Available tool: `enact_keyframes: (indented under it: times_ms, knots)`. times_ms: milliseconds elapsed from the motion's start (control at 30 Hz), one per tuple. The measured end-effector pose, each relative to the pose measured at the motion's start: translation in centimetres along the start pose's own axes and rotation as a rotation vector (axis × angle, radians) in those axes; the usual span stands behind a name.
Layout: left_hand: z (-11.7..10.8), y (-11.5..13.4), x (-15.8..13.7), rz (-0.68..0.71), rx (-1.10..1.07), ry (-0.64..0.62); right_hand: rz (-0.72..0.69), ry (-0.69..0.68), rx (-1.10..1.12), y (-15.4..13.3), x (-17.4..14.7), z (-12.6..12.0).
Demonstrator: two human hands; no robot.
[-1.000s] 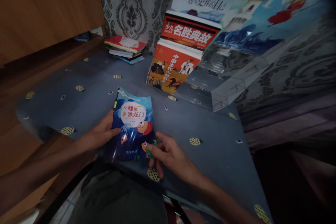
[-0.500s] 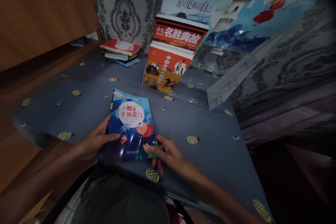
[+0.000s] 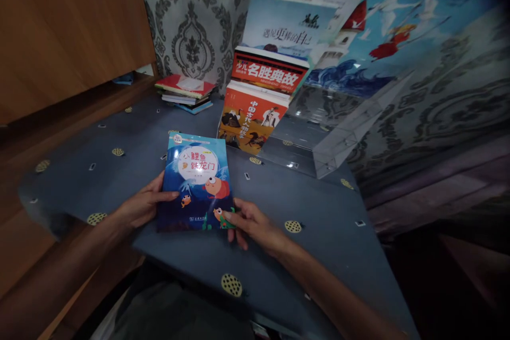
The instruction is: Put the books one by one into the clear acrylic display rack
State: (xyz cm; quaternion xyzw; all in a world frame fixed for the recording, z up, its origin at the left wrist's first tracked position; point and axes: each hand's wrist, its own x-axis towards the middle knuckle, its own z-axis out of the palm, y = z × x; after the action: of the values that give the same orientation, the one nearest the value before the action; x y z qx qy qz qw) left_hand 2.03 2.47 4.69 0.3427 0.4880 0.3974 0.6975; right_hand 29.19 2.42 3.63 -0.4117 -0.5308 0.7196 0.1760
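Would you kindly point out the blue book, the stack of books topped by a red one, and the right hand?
Blue book (image 3: 196,185): head view, on the middle of its front cover.
Stack of books (image 3: 185,95): head view, midway up its near side.
Right hand (image 3: 258,227): head view, near the base of the thumb.

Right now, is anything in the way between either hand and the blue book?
Nothing visible: the left hand holds the blue book at its left edge, the right hand at its lower right corner.

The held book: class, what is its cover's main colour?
The book is mainly blue, darker below, in the head view.
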Motion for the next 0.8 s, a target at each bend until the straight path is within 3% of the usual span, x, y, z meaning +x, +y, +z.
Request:
enact_keyframes:
  times_ms: [200, 500, 800]
  knots:
    - [-0.7, -0.2, 0.4, -0.017, -0.019, -0.003, -0.049, 0.005, -0.037, 0.5, 0.4, 0.0]
    - [0.1, -0.6, -0.5, 0.073, -0.057, 0.001, -0.083, 0.193, -0.26, 1.1, 0.1, 1.4]
    - [1.3, -1.8, -1.7, -0.086, -0.225, -0.027, -0.165, 0.317, -0.442, 1.4, -0.1, 2.2]
